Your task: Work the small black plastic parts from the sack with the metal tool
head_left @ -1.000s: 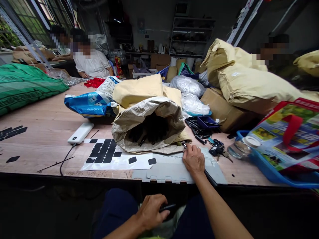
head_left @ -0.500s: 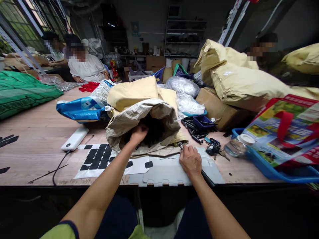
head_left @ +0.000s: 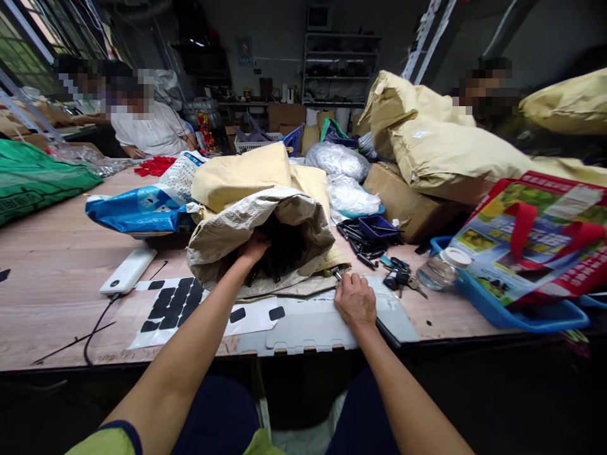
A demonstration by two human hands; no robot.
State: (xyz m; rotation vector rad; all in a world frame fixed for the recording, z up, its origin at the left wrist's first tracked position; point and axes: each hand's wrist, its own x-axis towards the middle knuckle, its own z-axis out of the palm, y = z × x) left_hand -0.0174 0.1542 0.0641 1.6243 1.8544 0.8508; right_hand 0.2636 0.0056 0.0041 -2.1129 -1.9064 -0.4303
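Sack [head_left: 213, 253] mid-frame, mouth gaping toward the front edge of the table [head_left: 52, 278]; dark pieces [head_left: 282, 253] inside. Left hand [head_left: 256, 246] within the mouth, fingertips lost in shadow; cannot tell its grip. Right hand [head_left: 355, 300], right of centre, curled closed around a dark rod [head_left: 387, 333]. Grey sheet [head_left: 308, 325] spans the gap between forearms; keys [head_left: 401, 278] just right.

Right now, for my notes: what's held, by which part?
The right hand apparently holds a dark tool around its middle. Whether the left hand holds anything inside the sack is hidden.
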